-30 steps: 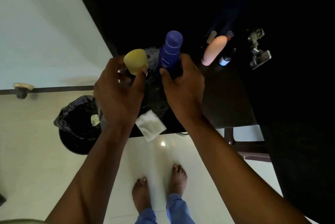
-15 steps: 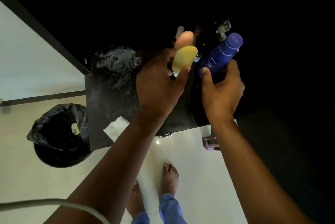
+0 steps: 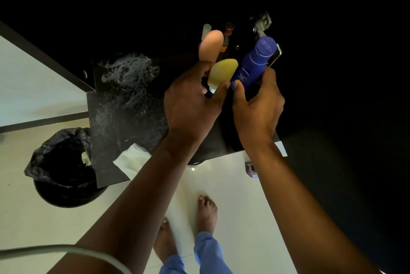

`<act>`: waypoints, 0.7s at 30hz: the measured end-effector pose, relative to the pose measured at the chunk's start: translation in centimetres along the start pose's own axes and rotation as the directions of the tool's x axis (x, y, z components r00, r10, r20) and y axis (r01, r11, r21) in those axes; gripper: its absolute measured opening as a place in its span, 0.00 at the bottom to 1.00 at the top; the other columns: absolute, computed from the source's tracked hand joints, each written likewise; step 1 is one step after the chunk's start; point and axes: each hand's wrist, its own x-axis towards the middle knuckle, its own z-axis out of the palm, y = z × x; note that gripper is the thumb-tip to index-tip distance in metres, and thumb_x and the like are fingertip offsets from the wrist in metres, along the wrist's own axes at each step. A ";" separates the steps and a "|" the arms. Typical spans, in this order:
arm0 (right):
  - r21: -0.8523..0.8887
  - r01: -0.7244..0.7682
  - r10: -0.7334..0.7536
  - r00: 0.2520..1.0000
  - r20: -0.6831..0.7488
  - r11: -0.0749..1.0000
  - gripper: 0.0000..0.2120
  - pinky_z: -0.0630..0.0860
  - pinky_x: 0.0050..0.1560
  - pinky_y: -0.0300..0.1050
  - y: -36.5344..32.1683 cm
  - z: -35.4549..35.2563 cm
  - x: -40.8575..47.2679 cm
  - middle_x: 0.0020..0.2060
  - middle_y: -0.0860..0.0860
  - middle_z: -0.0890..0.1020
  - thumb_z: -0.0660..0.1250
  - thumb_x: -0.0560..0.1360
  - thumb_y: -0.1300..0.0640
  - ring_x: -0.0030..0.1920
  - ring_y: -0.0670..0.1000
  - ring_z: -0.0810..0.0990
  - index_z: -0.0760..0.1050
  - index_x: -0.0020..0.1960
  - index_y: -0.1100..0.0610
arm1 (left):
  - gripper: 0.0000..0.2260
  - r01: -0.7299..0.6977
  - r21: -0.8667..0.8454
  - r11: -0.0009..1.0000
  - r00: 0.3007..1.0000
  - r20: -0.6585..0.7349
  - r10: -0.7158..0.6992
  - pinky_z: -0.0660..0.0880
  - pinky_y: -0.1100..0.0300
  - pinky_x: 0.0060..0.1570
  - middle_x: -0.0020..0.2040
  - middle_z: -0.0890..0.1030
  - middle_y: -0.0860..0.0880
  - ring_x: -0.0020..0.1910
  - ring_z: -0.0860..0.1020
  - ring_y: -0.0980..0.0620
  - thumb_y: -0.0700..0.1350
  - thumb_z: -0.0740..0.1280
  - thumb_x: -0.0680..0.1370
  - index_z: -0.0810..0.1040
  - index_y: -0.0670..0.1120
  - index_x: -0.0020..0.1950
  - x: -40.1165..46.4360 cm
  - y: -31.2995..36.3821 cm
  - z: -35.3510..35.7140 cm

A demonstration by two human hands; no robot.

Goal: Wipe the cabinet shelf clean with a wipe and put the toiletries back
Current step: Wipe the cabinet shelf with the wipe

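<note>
While your left hand (image 3: 190, 105) curls round the yellow bottle (image 3: 221, 73) and your right hand (image 3: 258, 107) wraps the blue bottle (image 3: 253, 65), both grips are closed on toiletries and held over the right end of the shelf (image 3: 124, 122), so you look to be in the putting-back stage. A peach bottle (image 3: 210, 48) and a few small items behind it, too dim to identify, already stand at the back right, just beyond the yellow bottle. Streaky wet marks shine across the left part of the shelf, which suggests the wiping is done or nearly so, though I cannot tell whether every patch was covered. The wipe (image 3: 132, 159) lies at the front edge of the shelf, partly overhanging, near the bin (image 3: 64, 171) on the floor. Left for you, by my reading: set both bottles down beside the peach one and drop the wipe in the bin.
</note>
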 end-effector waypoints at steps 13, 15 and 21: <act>-0.027 -0.003 0.002 1.000 -0.030 1.000 0.25 0.83 0.51 0.43 0.4 -3.2 -3.0 0.49 0.46 0.80 0.71 0.79 0.58 0.48 0.43 0.82 0.68 0.74 0.52 | 0.16 0.033 -0.020 0.999 0.999 0.043 -0.032 0.78 0.67 0.44 0.58 0.86 0.56 0.43 0.82 0.60 0.53 0.73 0.78 0.83 0.51 0.65 -1.7 -1.4 -2.9; -0.015 -0.013 0.013 1.000 -0.017 1.000 0.23 0.81 0.46 0.42 0.5 -4.1 -4.9 0.47 0.47 0.78 0.71 0.79 0.58 0.46 0.44 0.80 0.68 0.70 0.51 | 0.14 0.084 -0.048 0.995 0.996 -0.017 -0.085 0.82 0.60 0.44 0.57 0.86 0.55 0.43 0.84 0.59 0.51 0.71 0.80 0.83 0.49 0.65 -2.8 -2.2 -4.6; 0.004 0.138 -0.137 0.981 0.136 0.990 0.11 0.75 0.44 0.30 0.5 -3.0 -11.2 0.49 0.46 0.78 0.72 0.78 0.60 0.41 0.40 0.77 0.79 0.60 0.55 | 0.12 0.185 -0.029 0.982 0.965 -0.183 -0.187 0.78 0.70 0.50 0.52 0.86 0.52 0.47 0.82 0.65 0.40 0.66 0.80 0.85 0.46 0.61 -6.1 -5.7 -10.3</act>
